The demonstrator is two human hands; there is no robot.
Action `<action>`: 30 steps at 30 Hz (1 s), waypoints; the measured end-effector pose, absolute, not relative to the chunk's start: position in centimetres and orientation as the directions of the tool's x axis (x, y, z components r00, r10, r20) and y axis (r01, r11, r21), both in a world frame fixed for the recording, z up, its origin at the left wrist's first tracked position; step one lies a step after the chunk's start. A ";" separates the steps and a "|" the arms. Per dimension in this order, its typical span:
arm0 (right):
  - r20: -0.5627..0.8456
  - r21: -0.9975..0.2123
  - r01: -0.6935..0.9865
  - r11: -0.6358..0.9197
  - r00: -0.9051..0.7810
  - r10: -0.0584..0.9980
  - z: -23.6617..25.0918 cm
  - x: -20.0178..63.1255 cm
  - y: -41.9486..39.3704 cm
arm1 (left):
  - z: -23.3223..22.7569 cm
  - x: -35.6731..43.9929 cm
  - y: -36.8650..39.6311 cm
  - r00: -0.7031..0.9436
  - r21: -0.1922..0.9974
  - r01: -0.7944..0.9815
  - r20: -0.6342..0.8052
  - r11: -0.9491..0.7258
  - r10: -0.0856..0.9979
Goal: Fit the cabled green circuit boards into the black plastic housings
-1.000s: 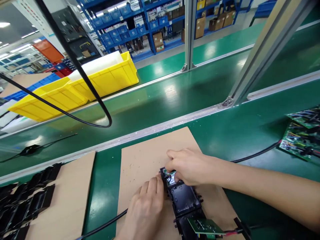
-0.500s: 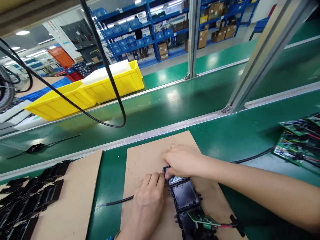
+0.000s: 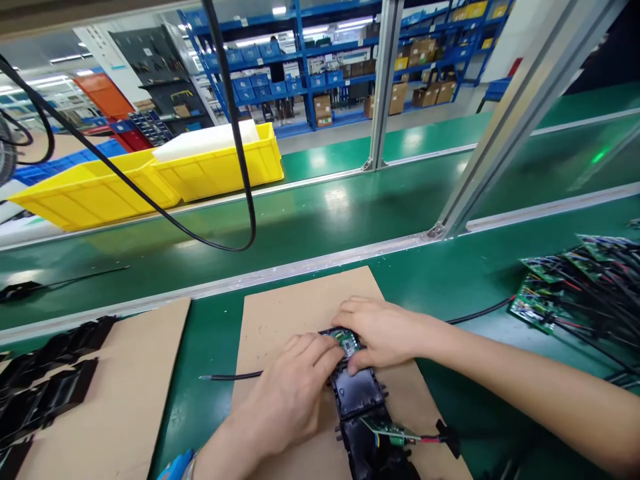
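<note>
A black plastic housing [image 3: 357, 392] with several linked compartments lies on a cardboard sheet [image 3: 280, 313]. Its far compartment holds a small green circuit board [image 3: 349, 343]. My left hand [image 3: 303, 377] is closed on that compartment's left side, fingertips at the board's edge. From the right, my right hand [image 3: 383, 333] grips the same end, its thumb by the near right corner and its fingers curled over the far side. Another circuit board [image 3: 385, 430], with red and black wires, sits tilted over the nearer compartments. A black cable [image 3: 233, 377] sticks out left from under my left hand.
More black housings [image 3: 55, 393] lie on a second cardboard sheet [image 3: 125, 373] at left. Wired circuit boards [image 3: 540, 300] are heaped at right. A metal post [image 3: 490, 147] rises from the bench, a black cable loop [image 3: 245, 200] hangs ahead, and yellow bins [image 3: 220, 170] stand beyond.
My left hand has moved up onto the far compartment's edge. My right hand has shifted off the board toward the right, uncovering more of it. The view has also shifted slightly.
</note>
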State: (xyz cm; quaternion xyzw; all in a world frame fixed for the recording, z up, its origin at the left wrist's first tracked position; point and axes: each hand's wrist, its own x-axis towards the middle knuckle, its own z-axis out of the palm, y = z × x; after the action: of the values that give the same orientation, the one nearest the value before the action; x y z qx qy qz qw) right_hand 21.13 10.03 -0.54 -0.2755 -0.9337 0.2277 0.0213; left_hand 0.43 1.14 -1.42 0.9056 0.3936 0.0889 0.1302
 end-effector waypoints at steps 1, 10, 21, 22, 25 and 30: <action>-0.083 -0.443 0.499 0.745 -0.850 0.520 -0.6 21.4 9.9 | -1.6 0.5 1.4 0.712 0.325 0.654 0.038 -0.683 0.701; -0.128 -0.491 0.478 0.728 -0.866 0.483 -0.7 20.8 10.7 | -3.1 -0.7 3.5 0.810 0.319 0.551 0.021 -0.771 0.587; -0.162 -0.531 0.659 0.533 -0.697 0.699 0.0 26.3 9.1 | -4.2 0.1 2.3 0.736 0.365 0.598 0.103 -0.714 0.669; -0.175 -0.512 0.677 0.528 -0.684 0.708 0.0 26.6 8.8 | -4.2 0.1 2.3 0.735 0.369 0.600 0.098 -0.710 0.671; -0.173 -0.484 0.673 0.559 -0.700 0.693 -0.2 26.0 8.2 | -4.2 0.2 2.1 0.718 0.377 0.619 0.083 -0.689 0.691; -0.174 -0.470 0.631 0.617 -0.752 0.636 0.1 23.2 8.6 | -4.1 0.4 2.0 0.712 0.385 0.627 0.069 -0.677 0.698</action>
State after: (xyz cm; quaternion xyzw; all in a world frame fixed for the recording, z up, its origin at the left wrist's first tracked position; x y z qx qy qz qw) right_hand 23.20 8.58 0.13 -0.3522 -0.8993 0.2593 0.0047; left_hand 0.40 1.98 -4.15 0.9097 0.3642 0.1058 0.1692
